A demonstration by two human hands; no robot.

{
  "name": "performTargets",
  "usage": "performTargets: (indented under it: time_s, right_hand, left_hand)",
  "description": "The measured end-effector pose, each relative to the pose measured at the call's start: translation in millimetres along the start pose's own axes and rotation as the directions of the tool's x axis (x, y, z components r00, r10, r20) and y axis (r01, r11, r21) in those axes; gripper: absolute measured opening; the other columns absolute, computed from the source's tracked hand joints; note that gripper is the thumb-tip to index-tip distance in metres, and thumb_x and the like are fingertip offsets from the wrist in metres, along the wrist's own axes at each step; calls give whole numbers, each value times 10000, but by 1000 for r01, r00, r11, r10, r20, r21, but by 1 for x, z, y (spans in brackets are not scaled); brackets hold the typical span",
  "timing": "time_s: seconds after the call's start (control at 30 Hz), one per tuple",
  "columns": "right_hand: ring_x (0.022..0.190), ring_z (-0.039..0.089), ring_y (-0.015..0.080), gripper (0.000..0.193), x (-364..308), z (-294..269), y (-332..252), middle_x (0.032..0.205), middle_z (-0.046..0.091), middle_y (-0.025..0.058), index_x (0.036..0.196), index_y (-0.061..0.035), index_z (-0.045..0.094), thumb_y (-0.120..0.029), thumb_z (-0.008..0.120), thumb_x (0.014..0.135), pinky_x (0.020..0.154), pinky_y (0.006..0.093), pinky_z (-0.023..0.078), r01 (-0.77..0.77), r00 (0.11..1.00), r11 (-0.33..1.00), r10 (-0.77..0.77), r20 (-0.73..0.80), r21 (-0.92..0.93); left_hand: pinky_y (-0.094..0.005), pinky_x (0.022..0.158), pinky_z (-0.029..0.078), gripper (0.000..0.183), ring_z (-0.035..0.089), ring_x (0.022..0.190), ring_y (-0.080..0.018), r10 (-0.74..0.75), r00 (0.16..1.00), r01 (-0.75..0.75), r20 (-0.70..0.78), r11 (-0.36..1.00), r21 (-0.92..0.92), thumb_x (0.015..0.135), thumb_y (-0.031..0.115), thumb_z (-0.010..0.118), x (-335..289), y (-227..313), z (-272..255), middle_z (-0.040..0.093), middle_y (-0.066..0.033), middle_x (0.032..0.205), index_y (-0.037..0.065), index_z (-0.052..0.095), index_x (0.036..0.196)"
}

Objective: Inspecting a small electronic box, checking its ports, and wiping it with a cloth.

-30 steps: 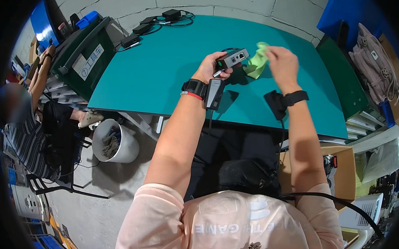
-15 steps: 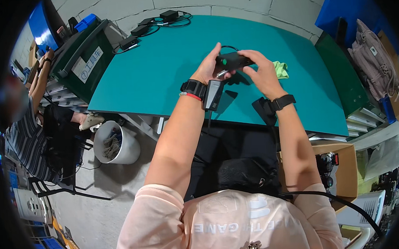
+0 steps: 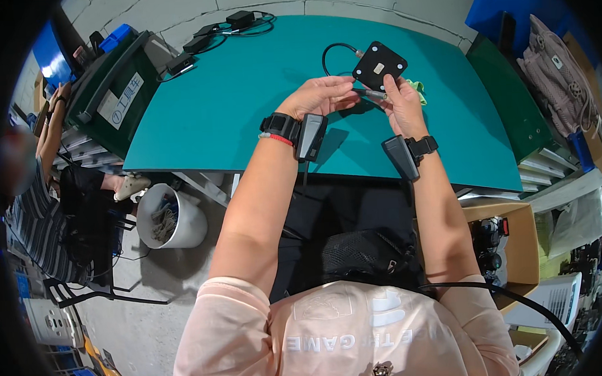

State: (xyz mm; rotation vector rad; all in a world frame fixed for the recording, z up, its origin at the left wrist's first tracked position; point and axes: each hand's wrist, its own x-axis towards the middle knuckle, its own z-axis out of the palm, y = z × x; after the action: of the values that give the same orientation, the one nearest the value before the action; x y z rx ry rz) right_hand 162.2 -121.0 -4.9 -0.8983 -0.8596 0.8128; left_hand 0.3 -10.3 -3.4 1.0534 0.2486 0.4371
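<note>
A flat, square black box (image 3: 380, 58) with pale round pads at its corners and a small label is tilted up above the table. My right hand (image 3: 405, 106) grips the box by its near edge, thumb against the labelled face. From the box's left side a black cable (image 3: 327, 54) loops round toward my hands. My left hand (image 3: 322, 96) pinches the cable near its metal plug (image 3: 376, 94), which reaches my right fingers. Part of a light green cloth (image 3: 418, 93) shows behind my right hand. Each wrist bears a strapped black device.
The green table (image 3: 231, 117) carries black adapters with cables (image 3: 204, 41) at its far left. A white bin (image 3: 188, 223) stands on the floor at left, near a seated person (image 3: 43, 213). A cardboard box (image 3: 518, 246) of black devices sits at right.
The box has turned so its labelled face with the pads shows, and it has moved right and away. My left hand has let go of it and now pinches the cable.
</note>
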Motion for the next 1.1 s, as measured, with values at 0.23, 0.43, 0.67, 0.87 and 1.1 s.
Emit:
performTargets:
  time_s: [0.23, 0.43, 0.67, 0.87, 1.1]
  right_hand:
    - [932, 612, 219, 332, -4, -2, -8, 1032, 567, 97, 1105, 19, 453, -224, 540, 897, 790, 323, 541, -144, 987, 980, 132, 92, 141]
    - [941, 609, 231, 243, -6, -3, -7, 986, 603, 119, 1057, 19, 523, -85, 589, 846, 799, 331, 539, -174, 975, 981, 158, 157, 88]
    - [966, 606, 260, 315, -12, 2, -12, 1015, 612, 150, 1073, 26, 531, 46, 615, 770, 817, 344, 527, -155, 984, 983, 145, 104, 98]
    - [972, 606, 253, 347, -12, 4, -14, 1027, 609, 153, 1097, 29, 512, 42, 619, 767, 811, 341, 530, -133, 989, 987, 126, 82, 89]
    - [1002, 579, 220, 461, -8, 7, -2, 1086, 583, 102, 1185, -78, 528, 76, 593, 755, 838, 323, 503, -61, 998, 997, 62, 26, -52]
  left_hand:
    - [-274, 743, 521, 309, 620, 834, -168, 112, 991, -108, -75, 993, 56, 808, 87, 651, 3, 1, -4, 627, -101, 916, 12, 561, 1094]
    - [-265, 692, 528, 176, 621, 773, -153, 223, 946, -222, -235, 975, 29, 790, 28, 650, 5, 0, -7, 630, -87, 885, 33, 596, 957]
    - [-247, 665, 525, 211, 607, 734, -133, 252, 914, -286, -317, 956, -67, 784, 27, 655, 6, 2, -10, 619, -54, 845, 30, 553, 969]
    - [-220, 679, 501, 285, 577, 711, -94, 258, 947, -265, -190, 964, -12, 826, 79, 625, 5, 3, -9, 607, -28, 898, 23, 537, 1092]
    - [-241, 730, 496, 362, 582, 815, -126, 63, 991, -63, -118, 998, 4, 862, 157, 598, 5, 3, -7, 597, -37, 951, -5, 504, 1172]
